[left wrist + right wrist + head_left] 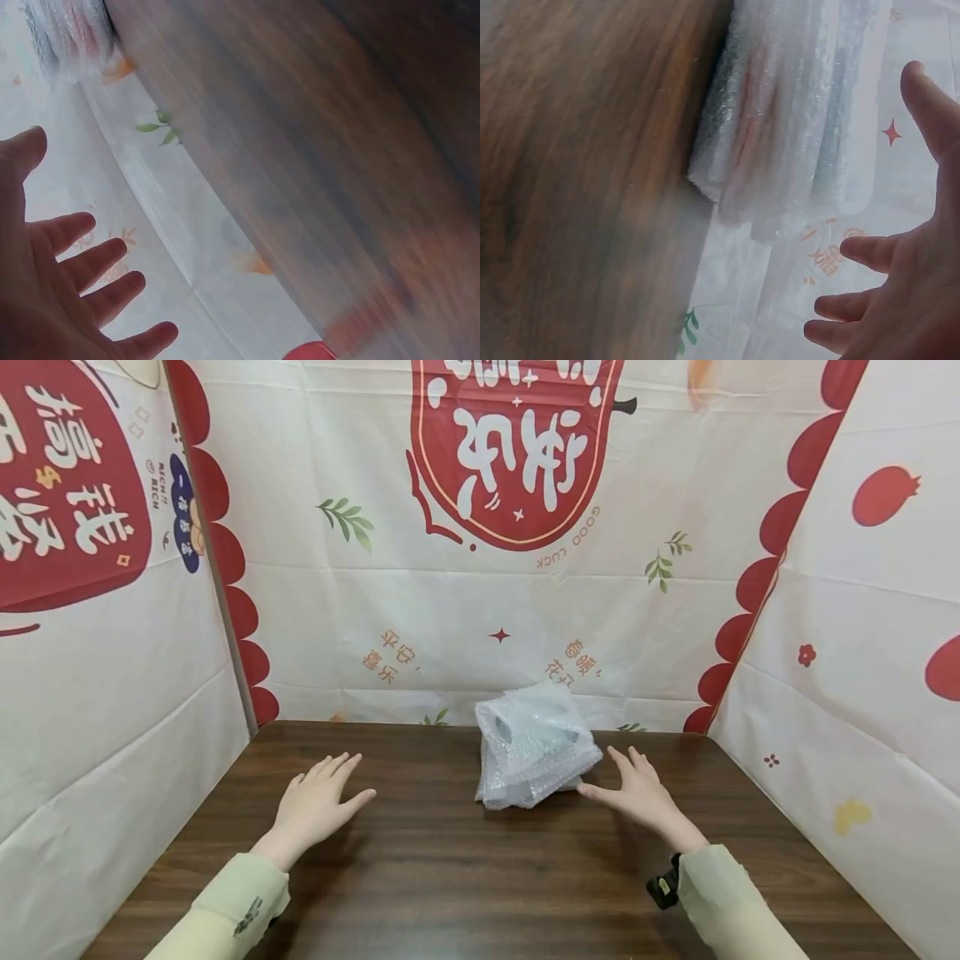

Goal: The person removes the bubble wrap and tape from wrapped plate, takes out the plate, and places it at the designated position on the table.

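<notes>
A stack of bubble-wrap bags (528, 743) lies near the back edge of the brown wooden table (450, 877), right of the middle. In the right wrist view the layered bubble-wrap bags (787, 112) show reddish and bluish contents through the plastic. My right hand (637, 789) is spread just right of the stack, thumb tip close by its lower right corner. To the left, well away from the stack, my left hand (318, 802) hovers over the table with fingers extended and nothing in it. Both palms appear bare in the wrist views.
A white printed cloth wall (480, 610) rises behind the table's back edge. Similar cloth walls stand on the left (112, 710) and right (847, 710). A dark wrist strap (663, 887) sits at my right sleeve.
</notes>
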The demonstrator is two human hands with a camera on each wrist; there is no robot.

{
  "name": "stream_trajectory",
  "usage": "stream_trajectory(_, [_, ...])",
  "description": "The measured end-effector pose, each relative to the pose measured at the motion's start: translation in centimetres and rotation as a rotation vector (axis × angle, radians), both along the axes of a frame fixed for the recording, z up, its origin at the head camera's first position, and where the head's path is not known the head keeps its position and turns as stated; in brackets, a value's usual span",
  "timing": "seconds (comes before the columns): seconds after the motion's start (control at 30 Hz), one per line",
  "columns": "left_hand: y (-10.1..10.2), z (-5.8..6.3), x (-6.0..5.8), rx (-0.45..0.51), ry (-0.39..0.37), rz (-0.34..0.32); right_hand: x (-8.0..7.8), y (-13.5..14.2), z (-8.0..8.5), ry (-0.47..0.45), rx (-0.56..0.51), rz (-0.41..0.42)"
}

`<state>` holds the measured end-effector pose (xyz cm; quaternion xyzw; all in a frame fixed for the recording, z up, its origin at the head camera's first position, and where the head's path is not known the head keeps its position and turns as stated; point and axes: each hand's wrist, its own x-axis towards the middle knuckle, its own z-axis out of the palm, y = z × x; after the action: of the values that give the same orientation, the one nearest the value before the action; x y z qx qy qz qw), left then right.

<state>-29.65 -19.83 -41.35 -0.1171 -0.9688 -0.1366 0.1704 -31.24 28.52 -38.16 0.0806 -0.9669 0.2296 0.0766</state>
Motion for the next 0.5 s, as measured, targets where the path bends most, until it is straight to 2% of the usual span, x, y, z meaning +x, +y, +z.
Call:
stream_trajectory(0.17, [1.1, 0.7, -0.8, 0.025, 0.047, -0.041, -0.8, -0.1, 1.2, 0.004, -0.063, 0.009])
stream_trajectory(0.33, [2.1, 1.4, -1.0, 0.092, 0.101, -0.080, -1.5, -0.4, 2.6, 0.032, -0.108, 0.028])
stream_trajectory(0.5, [3.1, 1.7, -1.0, 0.125, 0.098, -0.096, -1.8, -0.7, 3.2, 0.009, -0.159, 0.050])
